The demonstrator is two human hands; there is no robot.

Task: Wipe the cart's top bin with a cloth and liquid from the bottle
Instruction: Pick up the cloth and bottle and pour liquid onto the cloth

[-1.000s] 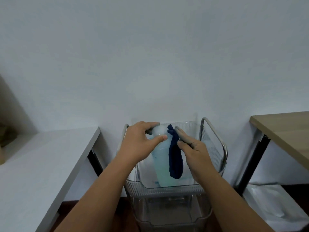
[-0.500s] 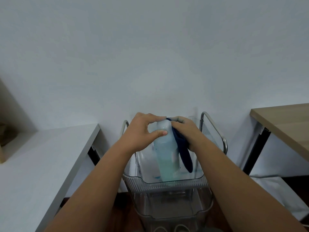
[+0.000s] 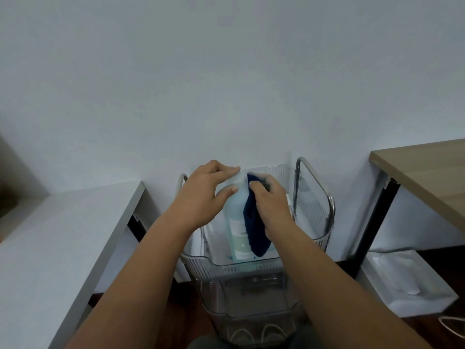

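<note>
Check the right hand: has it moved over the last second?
Yes. The right hand has shifted left, away from the cart handle and closer against the bottle, with the cloth in its grip.

The bottle's (image 3: 236,222) cap is hidden behind the left hand (image 3: 201,197), and its label is too blurred to read. The dark blue cloth (image 3: 254,227) covers the bottle's right side. Both forearms, the white table (image 3: 50,248) and the wooden table (image 3: 427,172) are cut off by the frame's edges.

Clear ribbed plastic bin (image 3: 251,269); shiny metal frame (image 3: 317,183); dark cloth (image 3: 254,227).
</note>
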